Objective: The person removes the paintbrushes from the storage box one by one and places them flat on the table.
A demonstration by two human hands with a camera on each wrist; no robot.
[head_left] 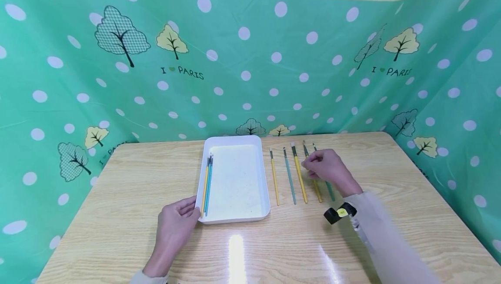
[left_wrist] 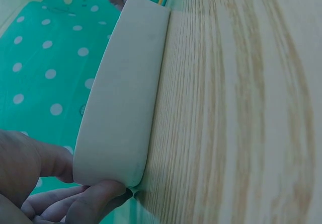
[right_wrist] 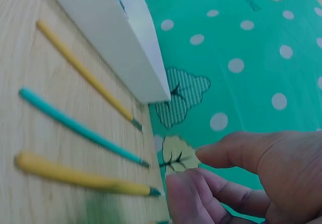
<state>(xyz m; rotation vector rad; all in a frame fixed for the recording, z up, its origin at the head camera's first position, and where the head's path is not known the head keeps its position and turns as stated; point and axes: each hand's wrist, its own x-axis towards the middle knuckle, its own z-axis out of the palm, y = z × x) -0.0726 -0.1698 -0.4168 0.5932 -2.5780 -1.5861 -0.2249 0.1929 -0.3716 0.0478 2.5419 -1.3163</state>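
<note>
- Judging by how things lie, the work looks less than half done: some brushes lie in the white tray, and five lie outside it.
- In the tray, a yellow brush and what look like two teal brushes lie close together along the left wall, bristles away from the person; the rest of the tray floor is bare.
- Outside, on the table to the tray's right, a row stands spaced apart: a thin yellow brush, a teal brush, a thick yellow brush, a second thick yellow brush and a last teal brush.
- The left hand holds the tray's near left corner, its thumb and fingers clamped on it.
- The right hand is over the last two brushes in the row, partly hiding them. Its fingers are loosely bent, with thumb and forefinger slightly apart and nothing seen between them; whether they touch a brush, I cannot tell.
- None of the five appears lifted.
</note>
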